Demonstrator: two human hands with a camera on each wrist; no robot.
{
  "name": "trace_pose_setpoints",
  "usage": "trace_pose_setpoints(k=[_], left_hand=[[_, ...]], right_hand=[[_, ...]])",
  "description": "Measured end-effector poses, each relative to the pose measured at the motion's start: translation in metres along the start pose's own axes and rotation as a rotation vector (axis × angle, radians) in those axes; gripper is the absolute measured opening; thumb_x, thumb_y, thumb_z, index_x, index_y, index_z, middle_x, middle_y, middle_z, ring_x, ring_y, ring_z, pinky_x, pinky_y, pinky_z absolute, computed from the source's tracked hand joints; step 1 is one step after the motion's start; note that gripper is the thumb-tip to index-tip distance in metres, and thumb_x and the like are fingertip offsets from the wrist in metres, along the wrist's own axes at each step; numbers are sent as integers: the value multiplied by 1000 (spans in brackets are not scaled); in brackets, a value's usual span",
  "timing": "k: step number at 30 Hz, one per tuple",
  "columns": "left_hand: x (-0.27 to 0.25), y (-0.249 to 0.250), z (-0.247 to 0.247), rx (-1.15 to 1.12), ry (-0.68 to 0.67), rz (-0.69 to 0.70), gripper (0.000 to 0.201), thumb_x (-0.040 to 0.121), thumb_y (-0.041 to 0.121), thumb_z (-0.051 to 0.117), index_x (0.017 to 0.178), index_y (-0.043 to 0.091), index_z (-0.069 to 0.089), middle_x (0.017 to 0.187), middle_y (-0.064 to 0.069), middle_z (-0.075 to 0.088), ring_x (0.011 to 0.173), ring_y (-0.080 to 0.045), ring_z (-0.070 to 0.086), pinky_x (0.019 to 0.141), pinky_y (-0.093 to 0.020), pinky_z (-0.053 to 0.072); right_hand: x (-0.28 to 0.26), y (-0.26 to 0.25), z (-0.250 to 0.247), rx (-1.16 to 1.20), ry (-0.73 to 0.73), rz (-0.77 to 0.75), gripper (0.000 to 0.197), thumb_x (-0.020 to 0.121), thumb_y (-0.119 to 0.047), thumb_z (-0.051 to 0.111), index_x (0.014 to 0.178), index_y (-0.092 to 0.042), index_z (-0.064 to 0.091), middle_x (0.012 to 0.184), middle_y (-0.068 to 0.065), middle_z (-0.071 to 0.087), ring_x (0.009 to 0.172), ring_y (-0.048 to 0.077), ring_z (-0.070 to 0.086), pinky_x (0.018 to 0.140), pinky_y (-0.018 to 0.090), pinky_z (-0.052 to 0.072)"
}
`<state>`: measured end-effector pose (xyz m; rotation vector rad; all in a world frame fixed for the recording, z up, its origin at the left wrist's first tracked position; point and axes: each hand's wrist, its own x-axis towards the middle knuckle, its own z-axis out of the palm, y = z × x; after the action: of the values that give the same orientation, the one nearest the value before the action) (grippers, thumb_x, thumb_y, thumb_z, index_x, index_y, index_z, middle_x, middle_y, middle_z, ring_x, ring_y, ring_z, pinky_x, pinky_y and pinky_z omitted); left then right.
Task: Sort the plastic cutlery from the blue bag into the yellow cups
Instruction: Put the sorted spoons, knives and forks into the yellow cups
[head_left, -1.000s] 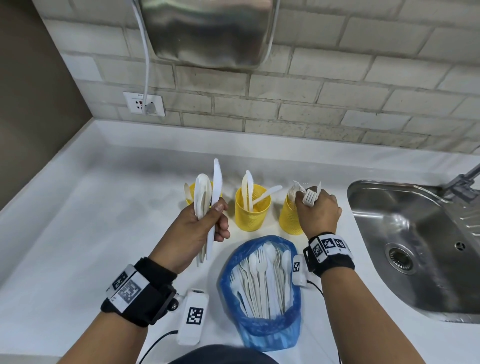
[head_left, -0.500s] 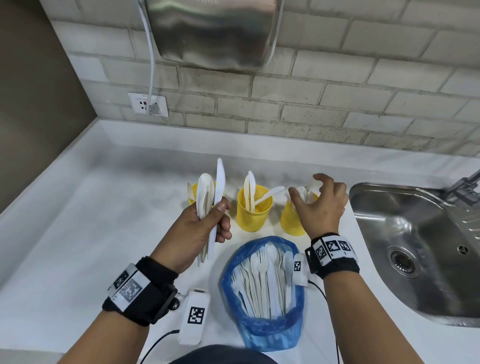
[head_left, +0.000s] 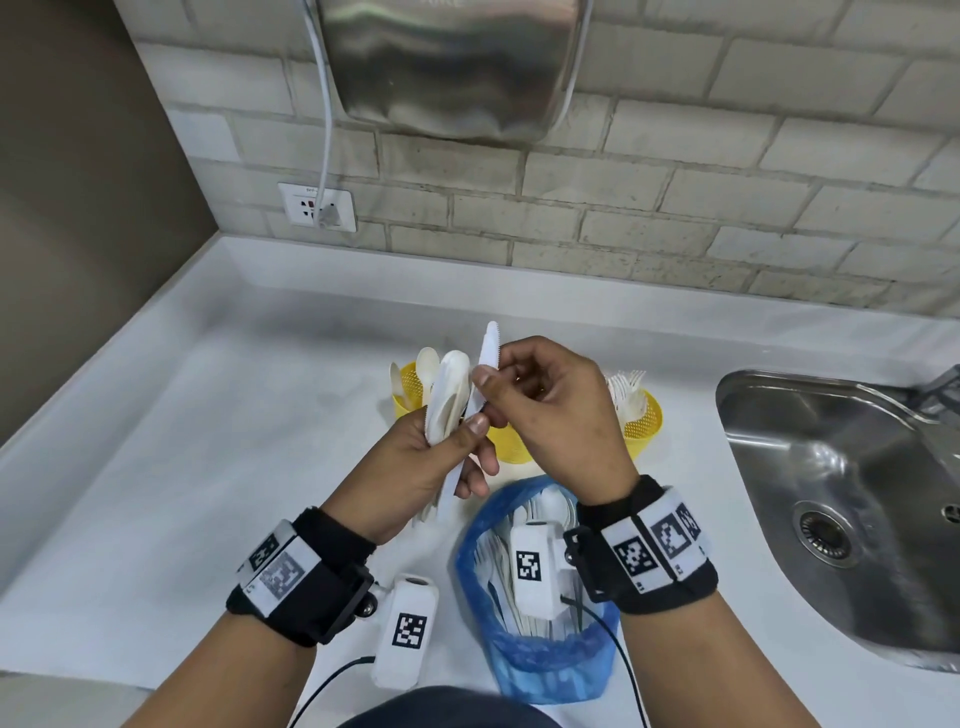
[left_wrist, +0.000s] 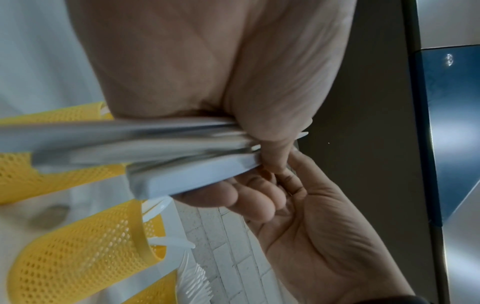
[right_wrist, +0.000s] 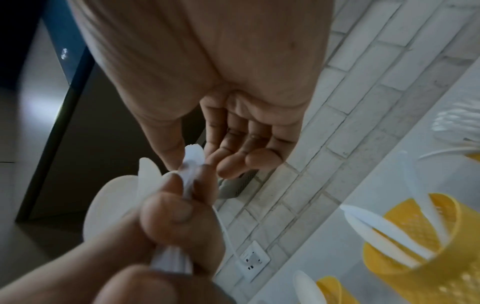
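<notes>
While the left hand (head_left: 415, 457) grips a bundle of white spoons (head_left: 445, 397) and a knife (head_left: 485, 374) upright over the counter (head_left: 208, 441), the head view shows the right hand (head_left: 556, 410) pinching the knife blade between thumb and forefinger. Behind the hands stand three yellow cups (head_left: 641, 423), the right one full of forks (head_left: 626, 387). Nearer the person, the blue bag (head_left: 540, 660) lies on the counter with more cutlery inside, beside the steel sink (head_left: 841, 499).

From the left wrist, the handles (left_wrist: 145, 148) lie clamped across the left palm, the right hand's fingers (left_wrist: 259, 197) meeting their far end, mesh cups (left_wrist: 78, 246) below.

From the right wrist, the thumb (right_wrist: 166, 139) and forefinger nip the knife tip (right_wrist: 193, 156); the other fingers curl loosely.
</notes>
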<state>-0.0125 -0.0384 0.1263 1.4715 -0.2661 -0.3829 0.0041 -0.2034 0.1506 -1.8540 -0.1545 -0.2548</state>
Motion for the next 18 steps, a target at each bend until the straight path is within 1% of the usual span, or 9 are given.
trace_pose_setpoints(k=[3, 5, 7, 9, 10, 12, 14, 16, 18], left_hand=[[0, -2, -2, 8, 21, 21, 18, 99, 31, 55, 99, 19, 67, 79, -9, 68, 62, -22, 61, 60, -33, 47], [0, -3, -2, 14, 30, 27, 17, 99, 31, 56, 102, 18, 67, 80, -10, 68, 61, -23, 60, 59, -33, 46], [0, -2, -2, 18, 33, 25, 18, 99, 31, 56, 104, 19, 68, 80, -9, 69, 60, -22, 59, 57, -30, 46], [-1, 0, -1, 27, 42, 22, 26, 98, 35, 56, 106, 15, 70, 81, -6, 69, 58, -21, 58, 55, -27, 46], [-1, 1, -1, 38, 49, 22, 31, 97, 38, 56, 107, 12, 70, 81, -5, 70, 57, -21, 56, 55, -27, 46], [-2, 2, -1, 69, 61, 18, 38, 98, 41, 54, 107, 8, 70, 82, -2, 71, 53, -19, 52, 55, -26, 46], [-3, 3, 0, 90, 69, 19, 37, 100, 40, 52, 107, 9, 70, 83, -2, 71, 50, -18, 50, 53, -26, 46], [-3, 4, 0, 98, 80, 21, 33, 101, 40, 52, 108, 13, 70, 83, -2, 72, 48, -17, 49, 51, -25, 44], [-3, 4, 0, 106, 89, 24, 32, 102, 40, 51, 108, 16, 71, 83, -2, 72, 47, -16, 49, 49, -25, 43]], right_hand=[[-2, 0, 5, 28, 39, 29, 23, 82, -34, 81, 94, -17, 70, 74, 2, 71, 66, 28, 71, 69, 47, 60], [-3, 1, 6, 38, 75, 47, 22, 82, -30, 83, 95, -17, 71, 73, 0, 71, 69, 28, 71, 70, 43, 61], [-3, 0, 6, 56, 106, 60, 18, 83, -26, 83, 95, -16, 73, 73, 0, 71, 69, 26, 71, 72, 43, 61], [-5, -2, 5, 113, 132, 69, 10, 86, -17, 80, 95, -14, 74, 73, 5, 70, 63, 24, 71, 71, 48, 62], [-5, -3, 4, 153, 141, 77, 8, 88, -11, 77, 95, -12, 74, 75, 11, 69, 61, 24, 71, 69, 50, 62], [-5, -3, 3, 206, 144, 87, 7, 90, -6, 75, 96, -8, 73, 78, 18, 69, 59, 25, 70, 67, 51, 61], [-5, -2, 3, 224, 136, 90, 6, 90, -6, 75, 96, -8, 73, 76, 15, 69, 58, 23, 69, 63, 44, 60], [-5, 0, 3, 243, 128, 94, 5, 92, -5, 74, 96, -8, 72, 72, 7, 67, 57, 19, 67, 59, 34, 55], [-5, 1, 4, 268, 137, 93, 6, 93, -4, 73, 95, -9, 72, 69, -1, 68, 56, 17, 66, 58, 29, 53]])
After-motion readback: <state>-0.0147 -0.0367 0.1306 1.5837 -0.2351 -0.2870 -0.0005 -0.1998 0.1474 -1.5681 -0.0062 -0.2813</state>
